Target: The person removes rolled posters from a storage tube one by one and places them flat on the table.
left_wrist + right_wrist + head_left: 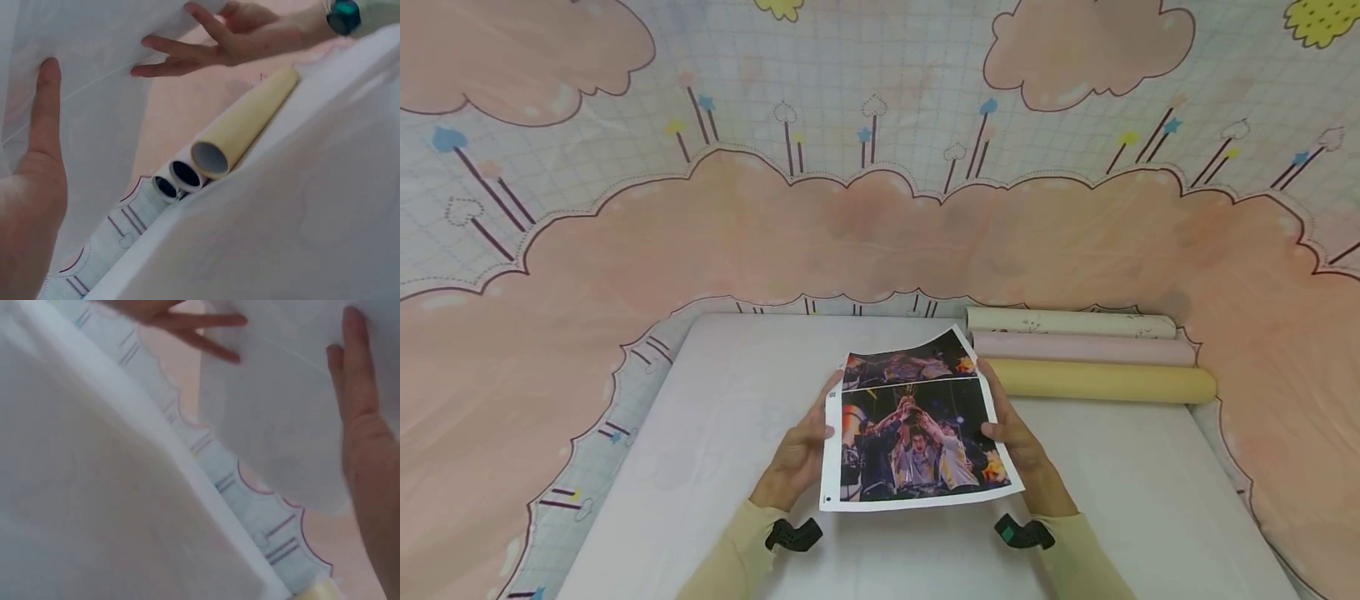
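A printed photo sheet (pixel 917 446) is held up over the white table, tilted toward the head camera. Two pictures of people raising a trophy fill it, one above the other, inside a white border. My left hand (pixel 801 454) grips its left edge, thumb on the front and fingers behind. On the right edge my right hand (pixel 1021 446) holds it the same way. From below, the left wrist view shows the sheet's plain white back (pixel 100 119) with a faint line across it, and extended fingers of both hands lie against it.
Three rolls lie at the table's back right: a yellow roll (pixel 1105 381), a pink roll (pixel 1082 348) and a cream patterned roll (pixel 1067 322). Behind the white table (pixel 700 467) hangs a cloth (pixel 850 242) with clouds on it. Each wrist wears a dark band.
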The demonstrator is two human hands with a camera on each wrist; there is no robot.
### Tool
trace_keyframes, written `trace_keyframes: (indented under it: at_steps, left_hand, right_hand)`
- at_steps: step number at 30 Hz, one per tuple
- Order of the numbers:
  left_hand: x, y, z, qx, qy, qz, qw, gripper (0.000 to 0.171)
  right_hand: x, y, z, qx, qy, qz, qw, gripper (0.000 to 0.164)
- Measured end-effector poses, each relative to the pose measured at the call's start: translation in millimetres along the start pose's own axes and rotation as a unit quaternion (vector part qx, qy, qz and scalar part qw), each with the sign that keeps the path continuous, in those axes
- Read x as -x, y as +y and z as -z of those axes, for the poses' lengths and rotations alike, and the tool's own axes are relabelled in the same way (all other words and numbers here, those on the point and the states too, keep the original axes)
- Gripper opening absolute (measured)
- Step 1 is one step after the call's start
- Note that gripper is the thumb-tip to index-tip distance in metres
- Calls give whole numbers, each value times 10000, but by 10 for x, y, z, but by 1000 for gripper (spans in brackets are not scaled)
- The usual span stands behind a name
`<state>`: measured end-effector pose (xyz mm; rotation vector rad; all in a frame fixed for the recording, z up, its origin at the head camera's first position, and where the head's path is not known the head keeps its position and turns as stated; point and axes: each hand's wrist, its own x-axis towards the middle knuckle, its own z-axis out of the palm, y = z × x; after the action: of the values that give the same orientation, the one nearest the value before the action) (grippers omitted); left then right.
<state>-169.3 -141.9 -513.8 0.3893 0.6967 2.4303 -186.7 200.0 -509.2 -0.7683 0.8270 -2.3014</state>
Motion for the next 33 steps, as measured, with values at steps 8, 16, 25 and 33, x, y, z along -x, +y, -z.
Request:
trace_keyframes:
  at_steps: [8, 16, 25, 33]
  left_hand:
    - [2, 27, 55, -1115, 488, 92, 9925, 104]
    - [37, 120, 122, -2768, 1185, 244, 9533, 108]
    - [75, 191, 200, -4703, 2389, 393, 8487, 79]
    - [125, 251, 280, -5595, 2981, 445, 7721, 69]
  right_hand:
    - [13, 2, 26, 1966, 1773, -626, 9623, 67]
    - [-43, 145, 104, 2561, 2715, -576, 9259, 45]
    - [-164, 228, 63, 2737, 2642, -578, 9230, 45]
    - [-277, 345, 75, 2974, 2541, -886, 9161, 48]
